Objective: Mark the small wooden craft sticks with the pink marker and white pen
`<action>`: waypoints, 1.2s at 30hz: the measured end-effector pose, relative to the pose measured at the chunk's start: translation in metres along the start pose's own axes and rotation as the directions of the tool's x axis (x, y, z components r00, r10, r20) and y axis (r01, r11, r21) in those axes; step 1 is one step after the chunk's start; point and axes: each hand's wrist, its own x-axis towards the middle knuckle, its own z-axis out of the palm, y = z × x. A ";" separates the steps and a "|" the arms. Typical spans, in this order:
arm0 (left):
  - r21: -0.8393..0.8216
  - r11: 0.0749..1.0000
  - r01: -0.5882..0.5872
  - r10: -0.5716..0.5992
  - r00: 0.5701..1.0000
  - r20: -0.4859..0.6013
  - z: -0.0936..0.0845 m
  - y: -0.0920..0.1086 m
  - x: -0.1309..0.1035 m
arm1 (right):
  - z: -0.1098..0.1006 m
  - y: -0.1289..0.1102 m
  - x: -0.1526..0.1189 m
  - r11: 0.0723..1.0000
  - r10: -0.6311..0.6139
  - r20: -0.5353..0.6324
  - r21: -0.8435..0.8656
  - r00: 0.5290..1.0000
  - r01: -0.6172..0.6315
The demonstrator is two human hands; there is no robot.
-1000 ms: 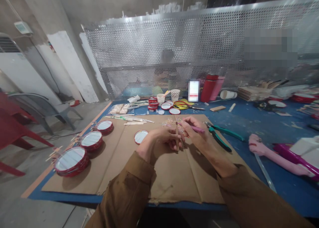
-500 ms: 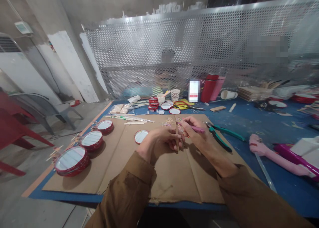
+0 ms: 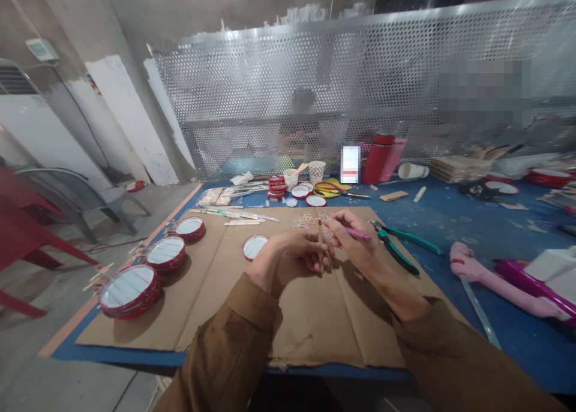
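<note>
My left hand (image 3: 302, 247) is closed on a thin wooden stick (image 3: 321, 244), which stands nearly upright between thumb and fingers. In my right hand (image 3: 353, 235) is a slim pink pen-like tool (image 3: 359, 234), its near end pointing right and its tip close to the top of the stick. Just behind both hands lies a heap of small coloured rubber bands (image 3: 306, 220). A round red-rimmed disc with a white face (image 3: 254, 247) rests on the cardboard (image 3: 234, 304), left of my left hand. My fingers partly hide the stick and the tool's tip.
Red-rimmed drum-like stacks (image 3: 130, 289) line the left side. Green-handled pliers (image 3: 398, 253) lie right of my right hand, with a pink glue gun (image 3: 504, 280) farther right. Paper cups (image 3: 317, 171), scissors (image 3: 348, 193) and a red bottle (image 3: 379, 160) stand or lie along the back.
</note>
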 end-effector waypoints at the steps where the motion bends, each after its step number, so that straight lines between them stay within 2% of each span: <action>1: -0.001 1.000 -0.002 0.002 1.000 0.005 0.000 0.000 0.000 | 0.000 0.000 0.000 1.000 -0.002 -0.007 -0.009 1.000 0.002; 17: 0.032 0.999 -0.010 0.009 1.000 0.017 0.000 0.002 -0.002 | -0.001 0.000 -0.001 1.000 -0.022 -0.008 0.001 1.000 0.022; 22: -0.004 1.000 0.000 0.000 1.000 0.015 0.001 0.002 -0.003 | 0.000 0.004 -0.001 0.998 0.014 -0.005 0.062 1.000 -0.013; 36: -0.023 1.000 0.003 -0.003 1.000 -0.006 0.003 0.004 -0.004 | 0.000 0.003 -0.001 0.999 0.018 -0.013 0.029 1.000 -0.018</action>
